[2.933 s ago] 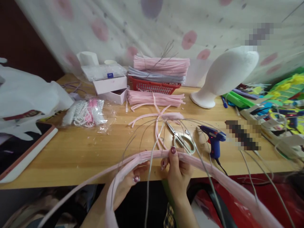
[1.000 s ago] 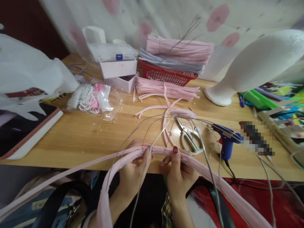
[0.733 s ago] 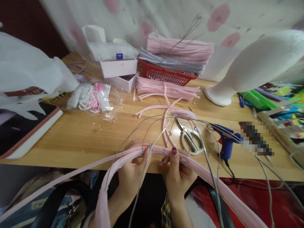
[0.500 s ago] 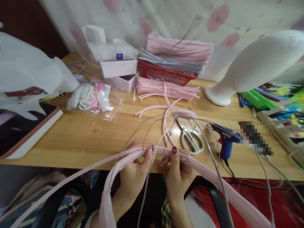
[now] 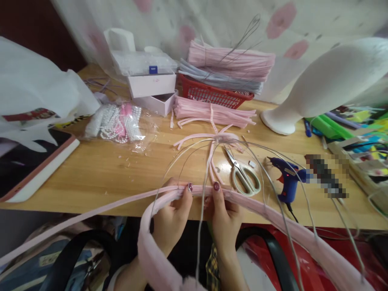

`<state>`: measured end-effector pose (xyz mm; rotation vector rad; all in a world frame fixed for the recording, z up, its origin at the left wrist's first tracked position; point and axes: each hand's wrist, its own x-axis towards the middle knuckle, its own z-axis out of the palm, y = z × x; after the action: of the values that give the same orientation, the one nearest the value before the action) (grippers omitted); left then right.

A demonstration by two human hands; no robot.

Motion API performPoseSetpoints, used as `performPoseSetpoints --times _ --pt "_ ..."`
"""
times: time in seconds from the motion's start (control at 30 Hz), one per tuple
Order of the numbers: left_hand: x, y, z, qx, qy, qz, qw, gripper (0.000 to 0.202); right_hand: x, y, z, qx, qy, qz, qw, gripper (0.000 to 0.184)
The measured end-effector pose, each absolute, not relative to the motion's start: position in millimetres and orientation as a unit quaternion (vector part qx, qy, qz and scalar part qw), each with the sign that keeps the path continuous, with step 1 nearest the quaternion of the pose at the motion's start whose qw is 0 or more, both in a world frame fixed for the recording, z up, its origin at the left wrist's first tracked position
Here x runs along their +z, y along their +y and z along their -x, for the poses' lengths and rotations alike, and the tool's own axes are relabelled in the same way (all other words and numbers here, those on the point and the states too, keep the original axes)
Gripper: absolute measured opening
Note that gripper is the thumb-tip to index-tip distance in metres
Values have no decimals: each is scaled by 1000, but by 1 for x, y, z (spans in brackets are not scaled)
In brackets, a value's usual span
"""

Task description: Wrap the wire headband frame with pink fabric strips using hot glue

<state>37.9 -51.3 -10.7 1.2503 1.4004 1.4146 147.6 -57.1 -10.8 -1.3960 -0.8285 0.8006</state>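
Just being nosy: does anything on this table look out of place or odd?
Yes, slightly: behind the bagged beads, the upper white box sits askew on the lower box, leaving the latter's interior partly exposed.

The pale wooden bench carries, toward its back, an open white box, a red basket, a tied bundle of pink strips and a white form on a flared base. Nearer the front lie a clear bag of beads, loose pink strips, scissors and a blue glue gun. Right of the gun, a dark object is too blurred to name.
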Motion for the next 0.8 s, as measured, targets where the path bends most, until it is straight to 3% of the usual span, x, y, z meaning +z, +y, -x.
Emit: performPoseSetpoints --times 0.57,0.8 --pt "-9 -52 -27 555 523 -521 384 7 -8 -58 -157 428 -405 560 583 12" --pt "-7 -51 -28 557 525 -575 290 8 -3 -55 -152 408 -394 568 596 14"
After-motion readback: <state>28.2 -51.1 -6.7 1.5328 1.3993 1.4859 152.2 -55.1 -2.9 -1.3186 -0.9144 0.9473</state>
